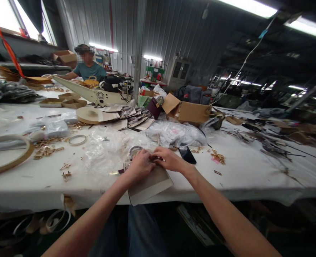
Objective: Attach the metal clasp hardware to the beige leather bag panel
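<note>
A flat beige panel [150, 185], apparently a leather-goods piece, lies tilted at the table's front edge, one corner jutting over it. My left hand [141, 163] rests across its upper part, fingers curled onto it. Close against those fingertips, my right hand [166, 159] is closed in a pinch; whatever is between its fingers is too small to make out. Dark maroon bits show at the panel's left side. Just beyond my hands lies crumpled clear plastic [101, 144]. A black phone [187, 155] sits to the right of my right hand.
Gold metal fittings lie in piles at left [46, 149] and right [218, 157]. Tape rolls [26, 150] are at far left. Stacked panels [136, 119], a cardboard box [194, 112] and a cream machine [104, 97] stand behind. A person [89, 67] sits across the table.
</note>
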Available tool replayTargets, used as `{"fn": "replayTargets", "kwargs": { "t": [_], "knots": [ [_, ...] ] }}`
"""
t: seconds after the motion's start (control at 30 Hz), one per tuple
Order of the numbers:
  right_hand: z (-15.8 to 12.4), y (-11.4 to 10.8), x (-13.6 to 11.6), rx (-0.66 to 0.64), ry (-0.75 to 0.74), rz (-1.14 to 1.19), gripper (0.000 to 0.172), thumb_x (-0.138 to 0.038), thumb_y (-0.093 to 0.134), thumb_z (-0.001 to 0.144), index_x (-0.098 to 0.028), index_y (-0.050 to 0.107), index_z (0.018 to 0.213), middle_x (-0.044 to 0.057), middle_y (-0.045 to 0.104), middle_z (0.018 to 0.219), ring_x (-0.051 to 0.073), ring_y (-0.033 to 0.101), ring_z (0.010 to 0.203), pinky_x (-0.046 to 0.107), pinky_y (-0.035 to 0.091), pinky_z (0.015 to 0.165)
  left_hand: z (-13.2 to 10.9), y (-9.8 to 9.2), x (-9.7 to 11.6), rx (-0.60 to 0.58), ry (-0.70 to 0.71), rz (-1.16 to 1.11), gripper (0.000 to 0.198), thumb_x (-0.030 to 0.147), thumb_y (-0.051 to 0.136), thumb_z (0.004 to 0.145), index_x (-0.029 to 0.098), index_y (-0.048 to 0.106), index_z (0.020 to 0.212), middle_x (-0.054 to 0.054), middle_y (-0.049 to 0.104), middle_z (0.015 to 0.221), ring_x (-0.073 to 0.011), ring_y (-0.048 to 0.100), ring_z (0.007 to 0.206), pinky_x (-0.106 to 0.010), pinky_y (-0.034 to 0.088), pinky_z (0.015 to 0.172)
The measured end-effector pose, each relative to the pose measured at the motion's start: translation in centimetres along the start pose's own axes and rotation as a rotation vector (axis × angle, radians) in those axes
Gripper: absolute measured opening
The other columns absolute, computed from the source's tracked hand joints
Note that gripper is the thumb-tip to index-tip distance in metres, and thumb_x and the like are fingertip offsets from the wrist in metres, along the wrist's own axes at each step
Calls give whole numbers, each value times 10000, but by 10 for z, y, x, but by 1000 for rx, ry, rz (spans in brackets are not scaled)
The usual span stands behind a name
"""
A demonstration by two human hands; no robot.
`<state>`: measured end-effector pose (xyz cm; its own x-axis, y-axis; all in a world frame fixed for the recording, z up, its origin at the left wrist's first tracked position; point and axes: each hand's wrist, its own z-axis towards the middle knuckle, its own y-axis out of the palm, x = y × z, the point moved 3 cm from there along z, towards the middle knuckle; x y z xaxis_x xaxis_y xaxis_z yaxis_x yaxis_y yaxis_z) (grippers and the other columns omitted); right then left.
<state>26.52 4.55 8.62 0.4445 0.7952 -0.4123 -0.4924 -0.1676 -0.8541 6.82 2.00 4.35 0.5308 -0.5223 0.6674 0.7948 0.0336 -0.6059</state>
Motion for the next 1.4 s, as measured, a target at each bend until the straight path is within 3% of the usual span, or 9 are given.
{"fn": "replayTargets", "kwargs": {
  "t": [0.13,0.27,0.37,0.47,0.77,0.87,0.97,1.2,1.4],
  "knots": [
    [-3,4,3,28,-2,13,142,-127,727,1079,-191,807,1178,93,712,1162,250,692,1102,386,583,1018,12,-5,-16,-60,-59,-166,112,356,806,879,245,822,884,-90,783,1035,-298,732,1020,-413,574,960],
    [-10,12,1,112,-1,0,101,-187,684,1127,-183,780,1160,106,688,1168,263,673,1111,403,584,1022,26,-3,-29,-150,-197,-162,193,351,740,866,222,764,724,-42,719,706,-244,687,714,-333,510,681],
    [-18,21,0,188,10,-24,102,-206,671,1139,-194,758,1191,113,677,1196,279,657,1160,430,579,1061,36,1,-36,-91,-307,-107,72,275,773,802,211,744,815,-47,715,671,-248,661,646,-334,466,635],
    [-26,30,2,262,19,-51,139,-221,655,1150,-205,744,1255,123,673,1226,293,650,1200,461,577,1090,44,2,-35,-58,-392,-62,195,232,847,709,220,708,845,-63,728,689,-280,683,692,-344,465,656],
    [-40,48,4,450,-2,-47,293,-273,635,1169,-231,719,1446,144,665,1298,311,645,1228,498,597,1092,46,-16,-13,-207,-602,-118,481,233,864,707,162,758,1170,-59,799,867,-260,742,784,-294,497,631],
    [-40,51,0,490,-14,-62,312,-277,645,1164,-244,722,1465,145,670,1284,323,649,1208,511,607,1069,49,-20,-8,-269,-641,-158,516,215,879,699,146,773,1199,-55,797,896,-247,752,851,-276,531,693],
    [-41,49,-3,492,-19,-54,313,-250,656,1152,-246,729,1457,146,671,1284,330,654,1216,513,607,1076,51,-19,-5,-340,-675,-209,523,153,835,701,147,770,1220,-14,754,791,-215,715,740,-258,514,636],
    [-38,30,-4,300,-23,13,293,-140,707,1105,-228,764,1378,129,692,1284,307,679,1210,488,605,1086,45,-8,-1,-381,-685,-265,459,59,763,663,163,811,1107,37,650,647,-152,581,571,-225,400,520],
    [-45,37,-6,414,-35,3,306,-216,680,1143,-256,750,1439,131,690,1294,305,674,1232,494,613,1089,35,-11,3,-317,-618,-353,443,93,773,688,139,834,1125,22,652,679,-125,541,584,-218,396,537]
  ]
}}
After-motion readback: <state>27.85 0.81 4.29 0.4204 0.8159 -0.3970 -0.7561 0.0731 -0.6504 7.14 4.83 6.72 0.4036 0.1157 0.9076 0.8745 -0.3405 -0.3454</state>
